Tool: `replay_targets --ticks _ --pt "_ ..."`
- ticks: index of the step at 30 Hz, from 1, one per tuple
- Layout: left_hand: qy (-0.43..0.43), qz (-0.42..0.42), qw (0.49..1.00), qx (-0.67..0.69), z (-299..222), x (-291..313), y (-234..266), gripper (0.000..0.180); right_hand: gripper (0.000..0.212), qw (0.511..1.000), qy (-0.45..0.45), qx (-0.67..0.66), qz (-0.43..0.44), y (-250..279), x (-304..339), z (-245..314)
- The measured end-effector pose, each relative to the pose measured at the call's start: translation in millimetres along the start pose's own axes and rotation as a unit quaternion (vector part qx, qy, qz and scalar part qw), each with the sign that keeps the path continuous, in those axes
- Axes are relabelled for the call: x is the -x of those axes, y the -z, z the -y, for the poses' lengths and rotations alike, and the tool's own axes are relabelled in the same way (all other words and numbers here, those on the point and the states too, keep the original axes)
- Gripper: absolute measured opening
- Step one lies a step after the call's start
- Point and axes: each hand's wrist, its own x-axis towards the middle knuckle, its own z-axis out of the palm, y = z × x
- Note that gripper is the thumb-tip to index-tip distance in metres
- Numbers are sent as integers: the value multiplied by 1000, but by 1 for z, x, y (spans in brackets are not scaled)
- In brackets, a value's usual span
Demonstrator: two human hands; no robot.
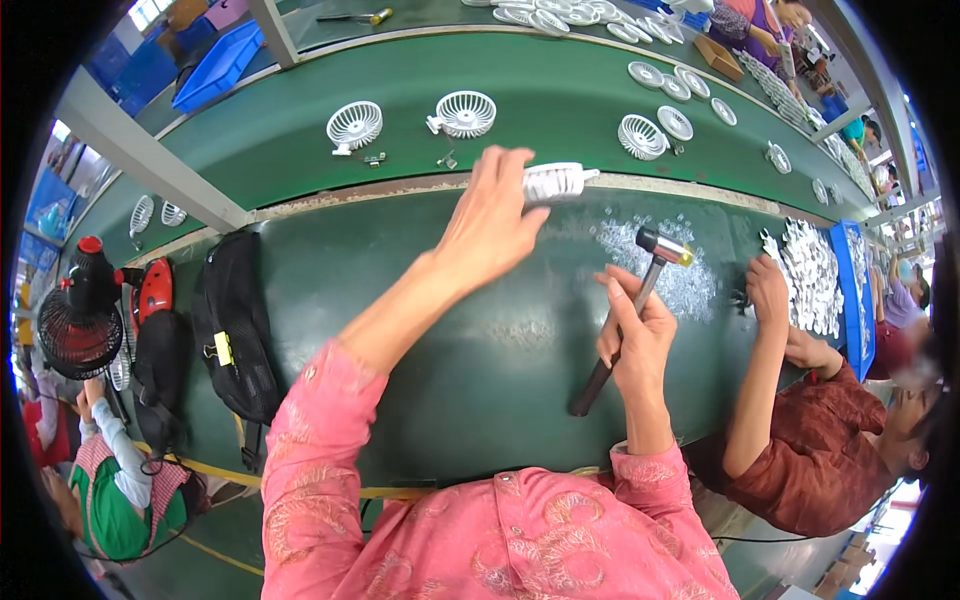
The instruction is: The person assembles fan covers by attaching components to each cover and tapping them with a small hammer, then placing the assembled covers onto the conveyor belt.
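My left hand (487, 222) is closed round one end of a white ribbed fan housing (556, 183), at the strip between the worktable and the conveyor belt. The palm hides part of the housing. In my right hand (642, 338) is a small two-faced hammer (651, 277), its head up and its dark handle slanting down to the left. One hammer face is black, the other yellow. Just beyond that hand, many small clear pieces (685, 285) lie scattered on the green worktable (430, 330).
White fan housings (467, 115) and round grilles (676, 123) lie on the green belt (270, 150). A steel post (150, 150), black bag (238, 330) and red-black fan (82, 325) stand left. At right, a co-worker's hand (768, 290) is beside piled white parts (808, 275) and a blue tray (855, 300).
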Motion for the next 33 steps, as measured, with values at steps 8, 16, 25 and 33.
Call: replay_targets --ticks 8,16,25,33 --pt "62 104 941 -317 100 -38 -11 41 18 997 -71 2 38 4 8 -12" --pt "19 -32 997 -75 85 -15 8 17 18 989 -112 36 93 3 9 -20" --pt "145 92 974 145 -28 137 39 9 28 972 -104 177 112 -9 4 -17" --pt "147 159 950 227 -62 205 41 16 29 914 15 340 220 -41 4 -34"
